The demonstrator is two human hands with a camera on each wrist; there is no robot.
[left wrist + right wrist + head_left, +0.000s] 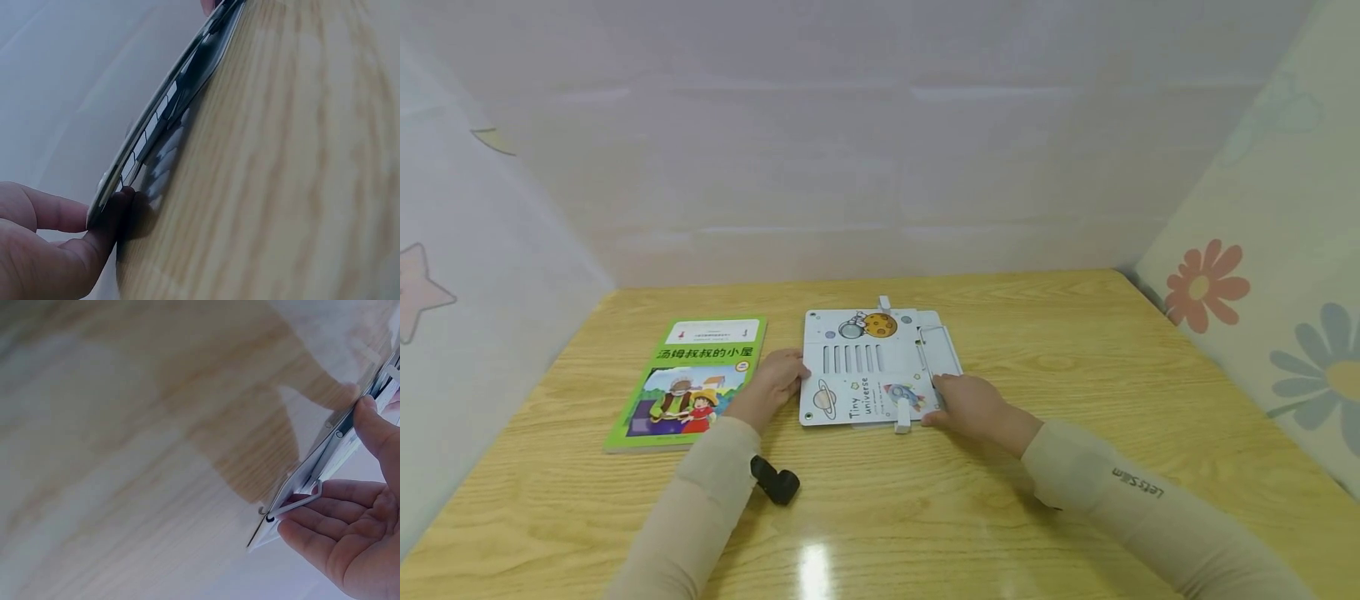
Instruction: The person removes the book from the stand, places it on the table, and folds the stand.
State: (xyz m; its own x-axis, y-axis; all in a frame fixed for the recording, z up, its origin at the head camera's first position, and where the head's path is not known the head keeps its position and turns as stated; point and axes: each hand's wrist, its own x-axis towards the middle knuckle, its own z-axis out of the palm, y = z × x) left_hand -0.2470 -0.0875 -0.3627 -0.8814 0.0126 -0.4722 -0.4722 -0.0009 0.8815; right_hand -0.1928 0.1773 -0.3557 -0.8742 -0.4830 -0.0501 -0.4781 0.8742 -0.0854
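Note:
A white folding book stand (842, 333), printed with a planet, an astronaut and "Tiny universe", lies on the wooden table. My left hand (778, 377) pinches its left edge; in the left wrist view the thumb and fingers (56, 215) take that edge from both sides, and it is lifted a little off the wood. My right hand (970, 404) grips the near right corner. In the right wrist view, the right thumb (370, 422) presses one edge while the fingers lie by a bent wire bracket (300, 505). Two white page clips (902, 417) sit on opposite long edges.
A green-bordered children's book (700, 383) lies flat left of the stand, partly behind my left hand. A black wrist camera mount (775, 481) sticks out from the left sleeve. Pale cloth walls (880, 167) enclose the table (880, 517) at the back and sides.

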